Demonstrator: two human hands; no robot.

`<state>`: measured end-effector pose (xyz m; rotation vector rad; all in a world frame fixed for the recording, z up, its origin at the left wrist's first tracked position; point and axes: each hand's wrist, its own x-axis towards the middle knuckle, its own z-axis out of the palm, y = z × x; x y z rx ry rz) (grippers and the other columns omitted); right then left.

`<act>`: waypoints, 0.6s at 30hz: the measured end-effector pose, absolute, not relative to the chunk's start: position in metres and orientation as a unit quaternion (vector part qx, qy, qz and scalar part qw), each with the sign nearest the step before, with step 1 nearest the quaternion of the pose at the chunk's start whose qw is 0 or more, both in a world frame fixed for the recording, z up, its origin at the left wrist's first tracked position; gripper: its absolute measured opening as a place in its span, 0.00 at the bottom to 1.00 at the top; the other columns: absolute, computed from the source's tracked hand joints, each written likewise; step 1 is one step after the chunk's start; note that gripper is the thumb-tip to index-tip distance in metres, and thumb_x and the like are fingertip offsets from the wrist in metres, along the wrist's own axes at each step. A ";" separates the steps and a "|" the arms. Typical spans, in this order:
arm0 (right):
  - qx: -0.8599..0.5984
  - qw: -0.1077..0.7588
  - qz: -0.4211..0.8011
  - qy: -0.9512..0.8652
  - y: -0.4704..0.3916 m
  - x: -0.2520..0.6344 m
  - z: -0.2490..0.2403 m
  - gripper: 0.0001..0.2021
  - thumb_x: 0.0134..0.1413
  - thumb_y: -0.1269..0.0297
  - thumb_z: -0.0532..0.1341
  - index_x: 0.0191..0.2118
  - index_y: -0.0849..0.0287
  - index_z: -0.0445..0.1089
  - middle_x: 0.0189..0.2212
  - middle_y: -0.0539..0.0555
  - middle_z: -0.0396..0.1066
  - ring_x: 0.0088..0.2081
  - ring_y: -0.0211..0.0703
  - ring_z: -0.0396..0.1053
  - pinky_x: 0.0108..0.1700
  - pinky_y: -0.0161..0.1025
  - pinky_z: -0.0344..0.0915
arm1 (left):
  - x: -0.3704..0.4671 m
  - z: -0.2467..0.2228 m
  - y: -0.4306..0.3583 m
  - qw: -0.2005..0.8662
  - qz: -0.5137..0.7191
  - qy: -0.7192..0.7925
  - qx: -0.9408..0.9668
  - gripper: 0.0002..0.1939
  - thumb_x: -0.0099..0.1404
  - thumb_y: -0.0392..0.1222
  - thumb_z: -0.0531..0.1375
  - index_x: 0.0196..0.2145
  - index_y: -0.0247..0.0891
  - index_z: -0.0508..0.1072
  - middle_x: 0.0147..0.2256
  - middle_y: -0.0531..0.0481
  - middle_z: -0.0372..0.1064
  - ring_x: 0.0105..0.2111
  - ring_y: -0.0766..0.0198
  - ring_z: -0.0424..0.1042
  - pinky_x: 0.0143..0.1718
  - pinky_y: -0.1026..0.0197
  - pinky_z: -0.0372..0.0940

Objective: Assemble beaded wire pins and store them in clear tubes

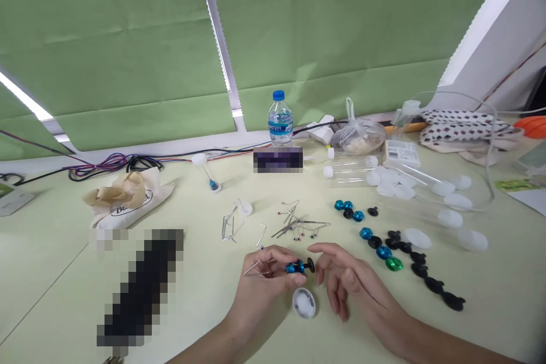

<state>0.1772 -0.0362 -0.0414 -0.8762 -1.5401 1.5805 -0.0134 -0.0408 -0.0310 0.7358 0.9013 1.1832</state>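
Left hand (267, 281) is pinched shut on a small, shiny blue metal part (294, 268) between thumb and fingers, in front of the body and just above the pale green desk (205, 273). It holds the part on its side, so a flat, round black disc (311, 265) at the end faces the other hand, likely to make that end easy to reach. A thin, bent silver wire (252, 267) sits in the same hand too, maybe tucked there to keep it close.

Right hand (358, 287) is open, its fingers loosely bent. It is near the disc but looks empty. A small, round white cup (294, 300) sits below, between the two hands, perhaps to keep little bits from rolling off.

Blue, black and green round pieces (384, 252) lie in rough rows on the right, maybe so each is easy to pick.
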 end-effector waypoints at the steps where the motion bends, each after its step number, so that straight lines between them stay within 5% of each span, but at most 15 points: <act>1: -0.343 0.375 0.617 -0.601 -0.037 0.177 -0.042 0.22 0.63 0.48 0.44 0.56 0.54 0.57 0.35 0.53 0.62 0.24 0.35 0.65 0.21 0.32 0.64 | -0.014 -0.032 -0.040 0.677 0.526 0.394 0.332 0.11 0.46 0.29 0.70 0.28 0.36 0.75 0.33 0.50 0.71 0.34 0.63 0.71 0.39 0.60 0.64; 9: -0.386 0.376 0.609 -0.582 -0.023 0.166 -0.039 0.21 0.64 0.50 0.44 0.56 0.54 0.54 0.34 0.52 0.63 0.21 0.32 0.63 0.18 0.30 0.60 | -0.015 -0.036 -0.020 0.658 0.544 0.392 0.342 0.10 0.44 0.31 0.71 0.26 0.36 0.74 0.31 0.50 0.73 0.32 0.62 0.72 0.40 0.56 0.66; 18: -0.400 0.379 0.629 -0.549 -0.012 0.164 -0.042 0.23 0.63 0.47 0.45 0.54 0.60 0.57 0.20 0.46 0.61 0.18 0.33 0.59 0.17 0.29 0.57 | -0.010 -0.037 -0.001 0.689 0.540 0.332 0.351 0.10 0.47 0.28 0.69 0.27 0.35 0.74 0.31 0.49 0.72 0.33 0.61 0.72 0.37 0.56 0.65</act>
